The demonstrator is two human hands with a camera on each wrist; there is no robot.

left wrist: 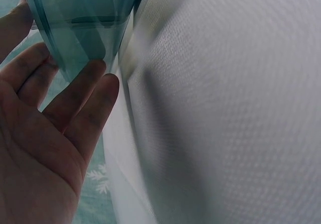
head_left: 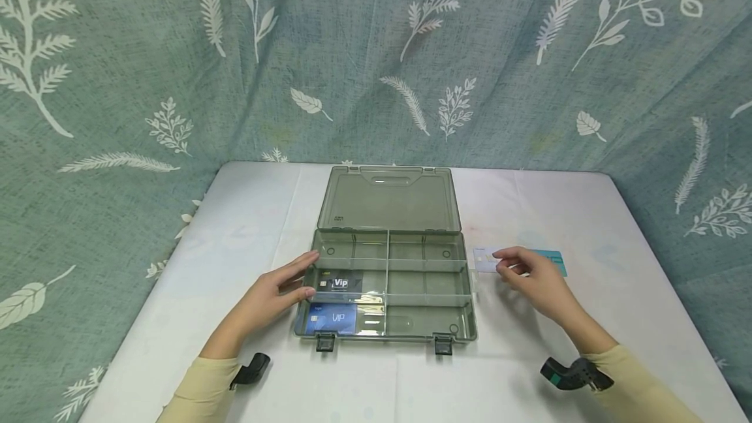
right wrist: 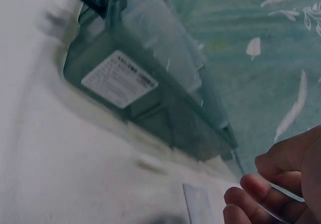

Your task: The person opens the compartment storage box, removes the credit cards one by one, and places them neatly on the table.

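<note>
A translucent grey-green compartment box (head_left: 411, 339) sits on the table with its lid (head_left: 388, 198) swung back. A black Vip card (head_left: 341, 282) lies in its left middle compartment, a blue VIP card (head_left: 331, 320) in the left front one. My left hand (head_left: 273, 296) rests its thumb and fingertips along the box's left side; in the left wrist view its fingers are fairly straight against the wall. To the right of the box, my right hand (head_left: 531, 279) hovers with loosely bent fingers over a pale card (head_left: 484, 260) and a teal card (head_left: 555, 260), holding nothing.
Two dark latches (head_left: 443, 344) stick out from the box's front edge. Its side wall carries a white label (right wrist: 119, 79). A white cloth covers the table (head_left: 376, 387), and a green leaf-print curtain (head_left: 364, 70) hangs behind and at both sides.
</note>
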